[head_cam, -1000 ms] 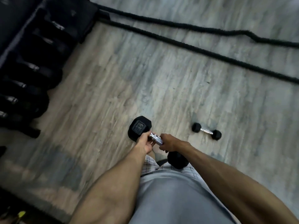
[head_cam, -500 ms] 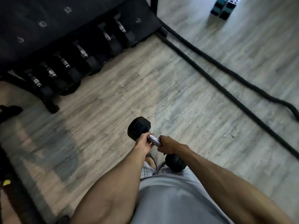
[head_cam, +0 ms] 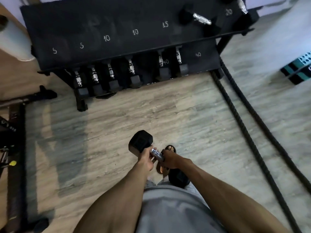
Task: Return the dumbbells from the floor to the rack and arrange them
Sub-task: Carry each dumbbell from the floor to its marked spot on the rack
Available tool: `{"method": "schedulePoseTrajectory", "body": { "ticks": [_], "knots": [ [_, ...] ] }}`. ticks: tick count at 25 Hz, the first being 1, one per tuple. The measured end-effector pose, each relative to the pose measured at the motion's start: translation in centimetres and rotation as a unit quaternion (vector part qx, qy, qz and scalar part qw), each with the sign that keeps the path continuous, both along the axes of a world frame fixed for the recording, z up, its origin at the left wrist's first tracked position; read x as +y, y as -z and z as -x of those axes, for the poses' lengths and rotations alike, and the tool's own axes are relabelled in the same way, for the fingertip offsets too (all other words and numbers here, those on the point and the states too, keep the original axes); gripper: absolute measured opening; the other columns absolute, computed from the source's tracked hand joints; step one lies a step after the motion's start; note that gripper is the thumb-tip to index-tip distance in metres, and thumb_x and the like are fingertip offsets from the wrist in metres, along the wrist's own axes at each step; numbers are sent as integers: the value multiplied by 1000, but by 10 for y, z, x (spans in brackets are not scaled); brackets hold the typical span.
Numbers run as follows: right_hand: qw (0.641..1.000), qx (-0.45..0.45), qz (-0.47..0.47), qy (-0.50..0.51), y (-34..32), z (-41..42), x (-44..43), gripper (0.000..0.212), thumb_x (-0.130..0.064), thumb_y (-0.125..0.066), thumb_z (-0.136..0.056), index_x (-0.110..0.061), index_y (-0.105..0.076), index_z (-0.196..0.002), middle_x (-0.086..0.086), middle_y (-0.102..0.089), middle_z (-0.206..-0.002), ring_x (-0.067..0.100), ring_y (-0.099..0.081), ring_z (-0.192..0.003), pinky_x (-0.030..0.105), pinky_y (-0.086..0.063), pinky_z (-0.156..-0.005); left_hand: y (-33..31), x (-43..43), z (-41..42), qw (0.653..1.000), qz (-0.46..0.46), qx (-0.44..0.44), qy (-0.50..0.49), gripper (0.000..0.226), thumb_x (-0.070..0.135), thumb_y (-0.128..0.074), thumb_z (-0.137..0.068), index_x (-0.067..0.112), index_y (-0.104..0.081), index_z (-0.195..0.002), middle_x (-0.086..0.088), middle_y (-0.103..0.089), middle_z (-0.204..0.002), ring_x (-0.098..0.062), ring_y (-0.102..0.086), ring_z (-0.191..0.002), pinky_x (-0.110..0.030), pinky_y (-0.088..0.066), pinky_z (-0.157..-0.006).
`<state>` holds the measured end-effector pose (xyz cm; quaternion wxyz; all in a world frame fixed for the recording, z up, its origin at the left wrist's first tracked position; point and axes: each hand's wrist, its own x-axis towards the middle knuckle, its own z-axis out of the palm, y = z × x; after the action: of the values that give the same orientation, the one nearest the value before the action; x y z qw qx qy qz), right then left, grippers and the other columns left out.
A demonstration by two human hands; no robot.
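A black hex dumbbell with a chrome handle hangs in front of my waist, held off the floor. My left hand and my right hand are both shut on its handle, side by side. Its near head sits under my right wrist. Ahead stands the black dumbbell rack, its top shelf marked in chalk with 5, 10, 15 and 20. One dumbbell lies askew on the top shelf at the right. The lower shelf holds several dumbbells in a row.
Two thick black battle ropes run across the floor from the rack's right foot toward me. Teal and black blocks sit at the far right. Dark gym equipment lines the left edge. My sandalled foot is below the dumbbell.
The view has swung left and up, so the rack has come from the top left to straight ahead. The small dumbbell on the floor has left the view. Both hands keep their hold.
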<state>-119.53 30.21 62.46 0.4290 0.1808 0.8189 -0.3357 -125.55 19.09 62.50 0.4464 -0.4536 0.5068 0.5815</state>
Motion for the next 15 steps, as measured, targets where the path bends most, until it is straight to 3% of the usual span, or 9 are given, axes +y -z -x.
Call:
{"method": "schedulePoseTrajectory", "body": {
  "ticks": [3, 5, 8, 11, 15],
  "knots": [
    [999, -1, 3, -43, -11, 59, 35, 40, -17, -65, -78, -4, -52, -114, 17, -63, -112, 35, -63, -101, 37, -50, -74, -8, 31, 48, 998, -8, 17, -56, 15, 12, -60, -92, 6, -61, -104, -5, -63, -84, -18, -58, -74, -29, -48, -63],
    [998, 6, 9, -57, -15, 101, 60, 42, -16, -65, -79, -4, -50, -117, 17, -62, -116, 32, -62, -98, 28, -48, -64, -10, 54, 85, 997, -8, 31, -77, 14, 12, -61, -91, 6, -61, -103, -5, -63, -83, -18, -58, -74, -30, -47, -63],
    [998, 7, 28, -59, -20, 164, 91, 35, -11, -63, -80, -5, -49, -112, 17, -62, -110, 22, -59, -72, 20, -40, -45, -7, 85, 143, 994, -12, 38, -97, 7, 11, -63, -89, 6, -63, -94, -6, -63, -81, -18, -58, -72, -28, -46, -60],
    [999, -2, 36, -24, -19, 226, 116, 30, -6, -61, -78, -9, -45, -103, 14, -59, -99, 14, -58, -54, 25, -51, -45, -2, 114, 207, 995, -23, 43, -91, 15, 11, -64, -86, 5, -64, -100, -8, -62, -81, -19, -59, -70, -27, -45, -59],
    [1000, 13, 15, 18, -13, 315, 150, 34, -7, -63, -80, -4, -47, -109, 18, -60, -102, 28, -63, -65, 30, -52, -50, 15, 156, 309, 998, -22, 41, -36, 7, 9, -63, -87, 6, -63, -93, -7, -61, -79, -19, -56, -68, -28, -45, -59]
  ]
}}
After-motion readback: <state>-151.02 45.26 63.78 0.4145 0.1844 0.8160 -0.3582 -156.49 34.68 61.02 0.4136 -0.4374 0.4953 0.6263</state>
